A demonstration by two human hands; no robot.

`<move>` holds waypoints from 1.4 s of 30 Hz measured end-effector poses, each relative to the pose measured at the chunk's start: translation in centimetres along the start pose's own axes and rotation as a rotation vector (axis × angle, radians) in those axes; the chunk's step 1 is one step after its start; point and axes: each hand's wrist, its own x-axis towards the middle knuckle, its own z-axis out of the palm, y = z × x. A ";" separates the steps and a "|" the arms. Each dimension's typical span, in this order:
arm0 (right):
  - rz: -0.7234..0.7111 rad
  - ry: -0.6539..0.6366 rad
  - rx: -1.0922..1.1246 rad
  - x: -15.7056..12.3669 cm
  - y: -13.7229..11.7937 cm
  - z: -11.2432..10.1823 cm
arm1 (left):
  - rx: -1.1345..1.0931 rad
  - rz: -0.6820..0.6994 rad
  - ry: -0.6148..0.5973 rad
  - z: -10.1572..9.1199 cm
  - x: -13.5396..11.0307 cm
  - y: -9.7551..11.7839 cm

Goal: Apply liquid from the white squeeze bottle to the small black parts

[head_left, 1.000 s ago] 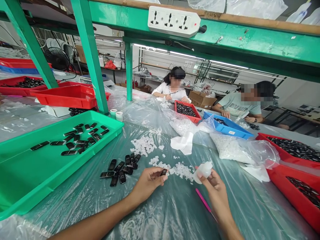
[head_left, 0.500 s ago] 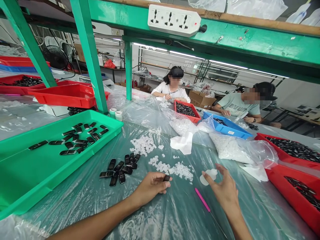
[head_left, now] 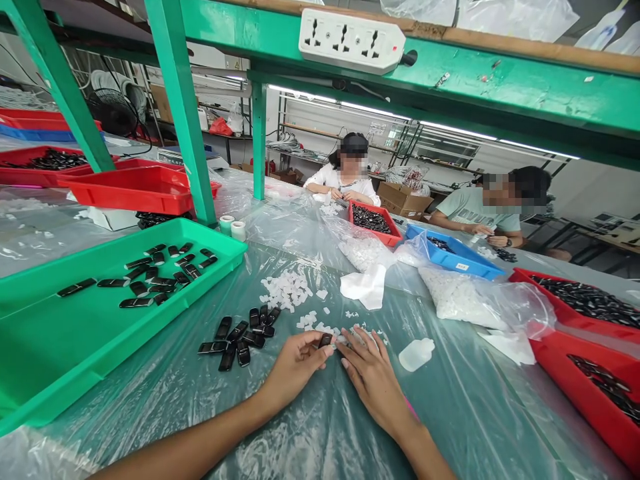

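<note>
On the worktop, under the green frame:
Worktop (head_left: 350, 427): covered in clear plastic sheet, crowded at both sides, barest just in front of the hands.
Green tray (head_left: 60, 347): far left, a row of black pieces lying flat in it; its near rim runs close to the left forearm.
Red trays (head_left: 590, 393): right edge, filled with black parts, well apart from the hands.
Bags of white bits (head_left: 465, 297): beyond the right hand, near a blue tray (head_left: 457, 257).
Loose black pieces (head_left: 240, 337): a small heap just left of the left hand.
White bits (head_left: 287, 290): scattered in front of both hands, the nearest ones touching the right fingertips.
White bottle (head_left: 416, 354): lying on its side, just right of the right hand, not held.
Left hand (head_left: 295, 367): closed narrow, pinching one small black piece (head_left: 326, 341) at the fingertips, just above the sheet.
Right hand (head_left: 373, 377): fingers spread flat and open, holding nothing, tips among the white bits beside the black piece.
Step in hand: it looks like picking a white bit to go with the held black piece.
Next move calls for: a fine pinch on one bit only, then lining it up with the piece while the left hand stays steady.
Room: open sheet toward the body; the bottle and the heap hem in each side.
Other people (head_left: 345, 177): two seated across the worktop, busy at their own trays.
</note>
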 end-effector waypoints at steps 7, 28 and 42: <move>0.014 0.074 0.057 -0.4 0.6 0.2 | 0.028 -0.012 -0.049 0.0 -0.3 0.3; 0.471 0.248 0.868 -1.7 -2.9 -0.6 | 0.070 0.006 -0.362 0.2 -0.5 -0.4; 0.438 0.229 0.949 -2.1 -4.4 0.2 | 0.020 0.010 -0.341 0.2 -0.3 -0.1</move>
